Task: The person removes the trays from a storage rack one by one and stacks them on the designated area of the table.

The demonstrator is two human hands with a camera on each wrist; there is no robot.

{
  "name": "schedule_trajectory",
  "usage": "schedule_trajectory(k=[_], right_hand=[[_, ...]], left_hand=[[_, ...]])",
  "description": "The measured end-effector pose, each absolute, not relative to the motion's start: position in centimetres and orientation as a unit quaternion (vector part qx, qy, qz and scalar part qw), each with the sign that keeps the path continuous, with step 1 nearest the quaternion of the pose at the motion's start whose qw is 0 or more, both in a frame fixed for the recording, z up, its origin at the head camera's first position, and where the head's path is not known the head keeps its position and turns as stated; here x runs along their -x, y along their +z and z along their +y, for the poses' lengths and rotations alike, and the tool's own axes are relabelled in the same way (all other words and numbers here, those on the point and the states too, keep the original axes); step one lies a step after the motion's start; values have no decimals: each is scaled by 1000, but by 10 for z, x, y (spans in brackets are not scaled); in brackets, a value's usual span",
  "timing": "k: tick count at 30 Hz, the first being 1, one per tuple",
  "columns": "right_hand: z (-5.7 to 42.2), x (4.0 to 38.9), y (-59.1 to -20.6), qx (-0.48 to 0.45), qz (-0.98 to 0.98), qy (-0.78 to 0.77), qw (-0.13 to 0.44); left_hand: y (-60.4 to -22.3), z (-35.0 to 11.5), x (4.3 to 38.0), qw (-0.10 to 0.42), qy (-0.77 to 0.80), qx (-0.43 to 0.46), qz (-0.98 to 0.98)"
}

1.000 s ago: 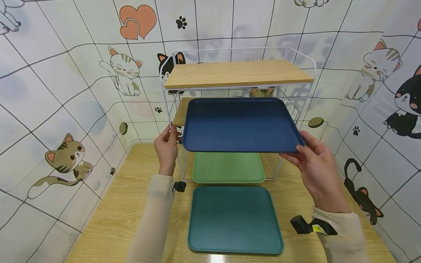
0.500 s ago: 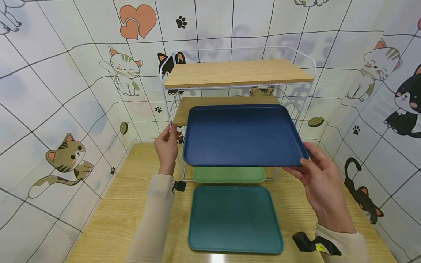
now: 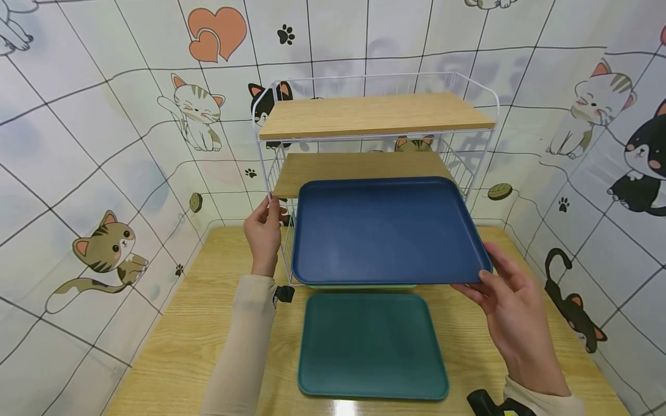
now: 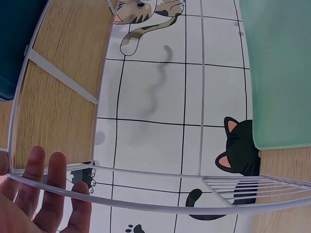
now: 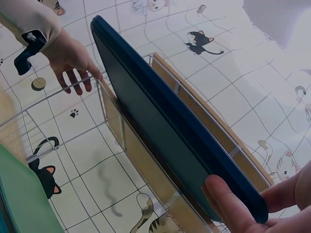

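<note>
My right hand [image 3: 520, 323] pinches the near right corner of a dark blue tray [image 3: 390, 231], thumb above and fingers beneath in the head view. The tray is held in front of the rack's middle wooden shelf [image 3: 359, 164]. My left hand [image 3: 264, 234] grips the left front post of the white wire rack [image 3: 264, 167] beside that shelf; the left wrist view shows its fingers [image 4: 56, 179] curled around the wire. A light green tray [image 4: 282, 73] lies on the bottom shelf, mostly hidden by the blue tray in the head view. A teal tray [image 3: 372, 346] lies on the table before the rack.
The rack's top shelf [image 3: 374, 115] is a light wooden board. Beneath everything is a wood-grain table [image 3: 182, 323]. Tiled walls [image 3: 93, 173] with cat drawings close in behind and on both sides.
My right hand and the blue tray have moved down and toward me, exposing more of the middle shelf and covering most of the light green tray. My left hand has stayed on the post.
</note>
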State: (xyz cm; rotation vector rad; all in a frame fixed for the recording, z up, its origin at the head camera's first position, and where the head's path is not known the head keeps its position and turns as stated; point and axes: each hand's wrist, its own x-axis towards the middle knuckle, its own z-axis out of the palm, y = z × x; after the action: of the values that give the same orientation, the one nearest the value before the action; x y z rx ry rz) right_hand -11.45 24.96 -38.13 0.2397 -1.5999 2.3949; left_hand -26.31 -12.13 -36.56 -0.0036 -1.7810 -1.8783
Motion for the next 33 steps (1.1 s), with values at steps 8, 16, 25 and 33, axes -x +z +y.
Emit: schedule_trajectory(k=[8, 16, 25, 33], right_hand=[[250, 104, -391, -73, -544, 825, 134], [250, 97, -397, -54, -538, 830, 140], [248, 87, -411, -33, -515, 845, 138], [247, 78, -430, -30, -509, 849, 137]], left_hand=[[-367, -121, 263, 275, -694, -7, -665], [-366, -121, 263, 273, -695, -7, -665], [-365, -120, 262, 277, -691, -9, -668], [-364, -119, 262, 276, -694, -9, -665]])
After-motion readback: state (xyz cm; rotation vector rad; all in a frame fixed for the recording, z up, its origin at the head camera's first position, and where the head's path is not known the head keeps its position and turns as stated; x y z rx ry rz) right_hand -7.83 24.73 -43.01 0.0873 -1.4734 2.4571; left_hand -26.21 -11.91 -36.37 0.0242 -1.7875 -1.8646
